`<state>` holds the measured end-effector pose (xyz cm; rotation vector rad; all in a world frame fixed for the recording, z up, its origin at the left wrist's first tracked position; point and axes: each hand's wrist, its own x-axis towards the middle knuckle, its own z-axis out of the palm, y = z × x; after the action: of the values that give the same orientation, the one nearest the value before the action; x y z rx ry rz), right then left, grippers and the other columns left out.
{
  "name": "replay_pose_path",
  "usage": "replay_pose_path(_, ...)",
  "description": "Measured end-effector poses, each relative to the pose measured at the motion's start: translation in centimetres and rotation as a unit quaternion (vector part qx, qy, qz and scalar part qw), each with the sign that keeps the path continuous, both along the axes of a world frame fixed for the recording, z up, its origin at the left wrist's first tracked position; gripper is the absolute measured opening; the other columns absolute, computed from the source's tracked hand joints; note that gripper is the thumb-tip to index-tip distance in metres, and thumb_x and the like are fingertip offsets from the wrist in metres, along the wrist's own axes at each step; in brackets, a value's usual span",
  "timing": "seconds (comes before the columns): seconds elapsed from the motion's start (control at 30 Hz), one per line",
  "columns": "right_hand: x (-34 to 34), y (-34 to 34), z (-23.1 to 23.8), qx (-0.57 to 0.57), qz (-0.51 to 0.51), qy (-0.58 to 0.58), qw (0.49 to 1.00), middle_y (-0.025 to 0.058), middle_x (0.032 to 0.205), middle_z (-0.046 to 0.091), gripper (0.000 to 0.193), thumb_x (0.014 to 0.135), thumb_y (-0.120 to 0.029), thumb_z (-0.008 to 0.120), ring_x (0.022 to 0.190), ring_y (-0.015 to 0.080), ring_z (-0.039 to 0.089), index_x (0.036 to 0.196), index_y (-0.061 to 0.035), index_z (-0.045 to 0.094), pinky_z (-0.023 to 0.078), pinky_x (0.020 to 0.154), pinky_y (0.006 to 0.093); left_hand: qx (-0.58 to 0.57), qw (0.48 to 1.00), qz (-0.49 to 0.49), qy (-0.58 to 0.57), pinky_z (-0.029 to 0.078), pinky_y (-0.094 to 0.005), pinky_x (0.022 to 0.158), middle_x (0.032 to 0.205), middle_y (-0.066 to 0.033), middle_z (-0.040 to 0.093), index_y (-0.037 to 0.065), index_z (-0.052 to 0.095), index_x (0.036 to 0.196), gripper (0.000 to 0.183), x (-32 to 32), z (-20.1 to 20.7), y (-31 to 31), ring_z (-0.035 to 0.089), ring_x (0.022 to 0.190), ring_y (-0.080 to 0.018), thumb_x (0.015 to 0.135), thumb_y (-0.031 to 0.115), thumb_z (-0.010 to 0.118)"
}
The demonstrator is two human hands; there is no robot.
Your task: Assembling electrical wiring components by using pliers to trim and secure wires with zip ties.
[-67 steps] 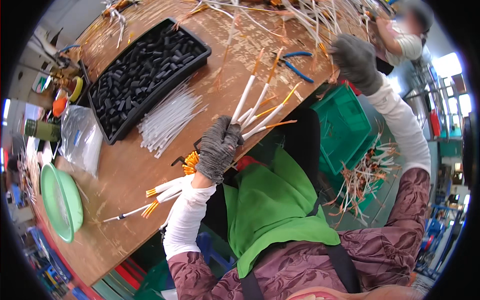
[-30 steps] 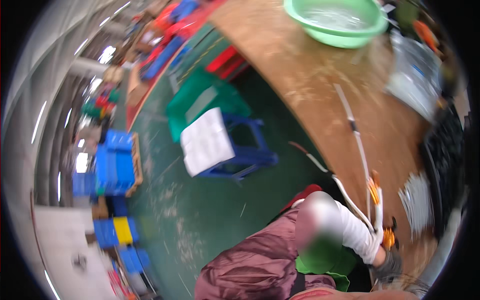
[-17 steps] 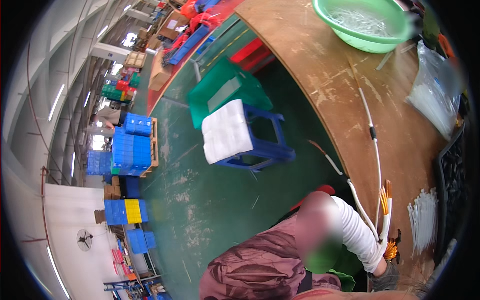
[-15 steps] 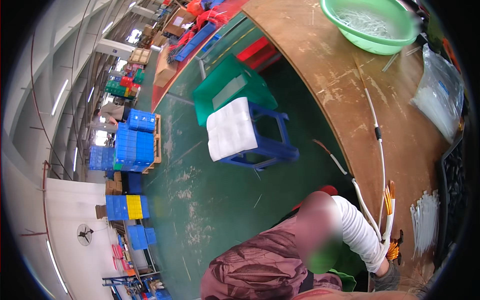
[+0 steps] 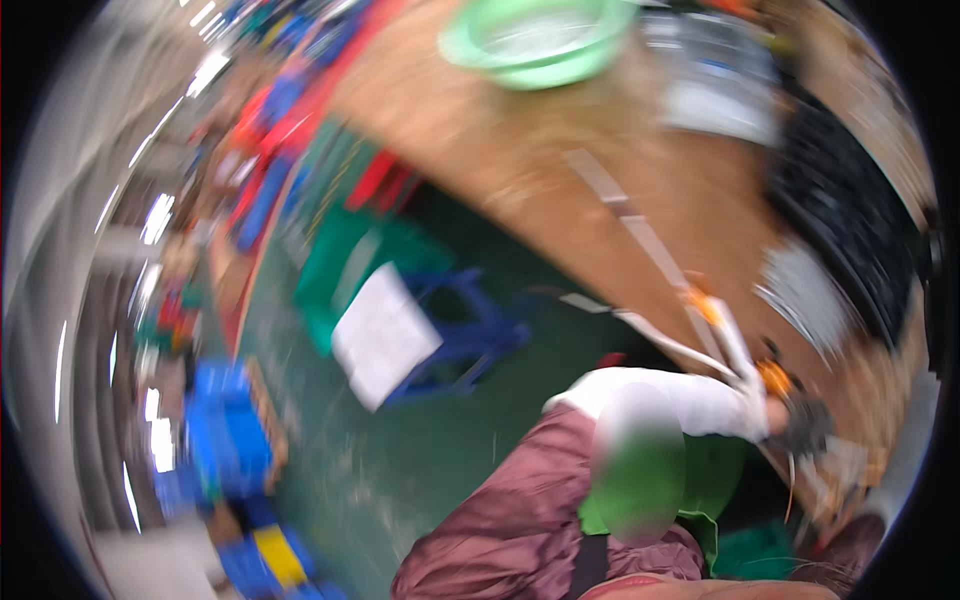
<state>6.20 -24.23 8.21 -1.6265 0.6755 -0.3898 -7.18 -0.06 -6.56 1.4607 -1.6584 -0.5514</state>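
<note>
My left arm, in a purple patterned garment with a white sleeve cover, reaches to the right over the table edge. On my left hand [image 5: 804,425] is a dark grey glove; its fingers are smeared by motion, so their grip does not show. Close beside it lies a coil of orange wire [image 5: 774,378]. White sheathed cables [image 5: 735,345] run past the wrist, one with orange strands bared at its end. Another white cable [image 5: 660,338] sticks out over the table edge. Below the glove hangs a thin wire [image 5: 791,480]. I do not see my right hand.
On the brown tabletop [image 5: 500,165] stand a green basin [image 5: 535,65] of clear pieces, a plastic bag [image 5: 715,85], white cable ties [image 5: 808,300] and a black tray [image 5: 845,200]. A blue stool [image 5: 465,335] with a white cover and a green crate [image 5: 325,265] occupy the floor.
My view has swung, so the table, basin and stool sit further left and the picture is blurred. My gloved left hand now shows more, higher in the view.
</note>
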Motion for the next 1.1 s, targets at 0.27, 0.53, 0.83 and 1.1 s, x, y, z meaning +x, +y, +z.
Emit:
replay_pose_path(0.27,-19.8,5.7,8.2,0.030,0.000,-0.011,0.999,-0.0091,0.057,0.035,0.032,0.091,-0.043,0.048,0.043,0.0003,0.030,0.097,-0.0135,0.058,0.022,0.037,0.0171,0.165,0.918,0.025,0.360,0.046,-0.0283,0.063,0.075,-0.0082,0.060,-0.001,0.055,0.087,0.022,3.8,2.7,4.6,0.057,0.070,-0.0138,0.089,0.021,0.052)
replay_pose_path(0.53,-33.7,10.1,4.0,0.149,-0.177,0.093,0.968,-0.0022,0.062,0.053,0.039,0.083,-0.049,0.057,0.040,0.0016,0.035,0.084,-0.0106,0.057,0.028,0.036,0.0171,0.184,0.855,0.003,0.486,0.047,-0.0262,0.061,0.071,-0.0071,0.062,0.001,0.056,0.086,0.020,3.0,3.4,4.3,0.058,0.064,-0.0125,0.091,0.021,0.052)
replay_pose_path(0.83,-38.7,10.0,-1.6,0.200,-0.256,0.094,0.941,-0.0038,0.061,0.050,0.035,0.084,-0.044,0.060,0.037,0.0029,0.031,0.084,-0.0087,0.058,0.023,0.033,0.0189,0.171,0.851,-0.007,0.496,0.049,-0.0299,0.069,0.073,-0.0084,0.060,0.001,0.054,0.084,0.022,3.3,3.7,4.4,0.061,0.074,-0.0178,0.091,0.021,0.052)
replay_pose_path(1.1,-39.2,10.4,-6.2,0.238,-0.301,0.087,0.919,-0.0019,0.061,0.048,0.041,0.085,-0.048,0.056,0.036,0.0032,0.032,0.084,-0.0073,0.058,0.023,0.031,0.0186,0.170,0.859,-0.013,0.482,0.049,-0.0304,0.071,0.073,-0.0090,0.060,-0.001,0.054,0.087,0.022,3.2,3.7,4.4,0.061,0.075,-0.0183,0.091,0.021,0.050)
